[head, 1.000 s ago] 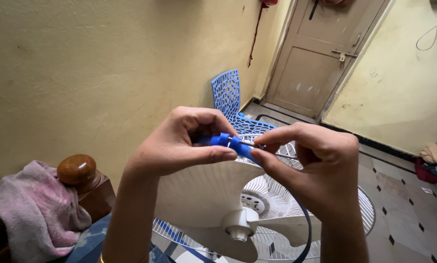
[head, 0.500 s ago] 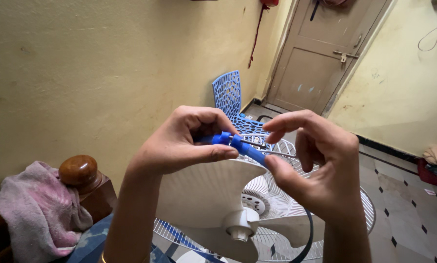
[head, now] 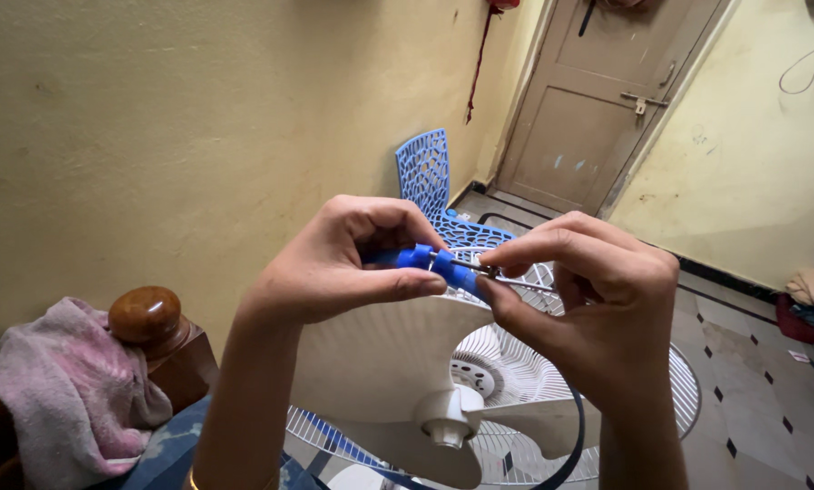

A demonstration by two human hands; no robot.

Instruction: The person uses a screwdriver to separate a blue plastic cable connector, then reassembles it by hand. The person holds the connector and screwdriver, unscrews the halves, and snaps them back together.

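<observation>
Since a second ago the right hand [head: 598, 308] has rolled a little, its index finger now lying along the top of the thin metal shaft [head: 516, 279] rather than curled under it, while the left hand [head: 343, 263] has hardly shifted. Both hands are closed: the left wraps its fingers and thumb around the blue handle [head: 425, 259] of a small screwdriver, and the right pinches the metal shaft between thumb and fingertips just past the handle's end. The tool lies roughly level, held up in the air between the two hands, above a white fan blade [head: 380, 354]. Below the blade sits the white hub [head: 448, 422] of the fan, and behind it the white wire guard [head: 679, 390] with a dark rim. Further back a blue plastic chair [head: 430, 177] stands against the yellow wall [head: 198, 118], near a brown door [head: 598, 100]. At the lower left a pink cloth [head: 53, 381] hangs over a wooden post with a round knob [head: 146, 315]. The tiled floor [head: 770, 399] shows at the right
</observation>
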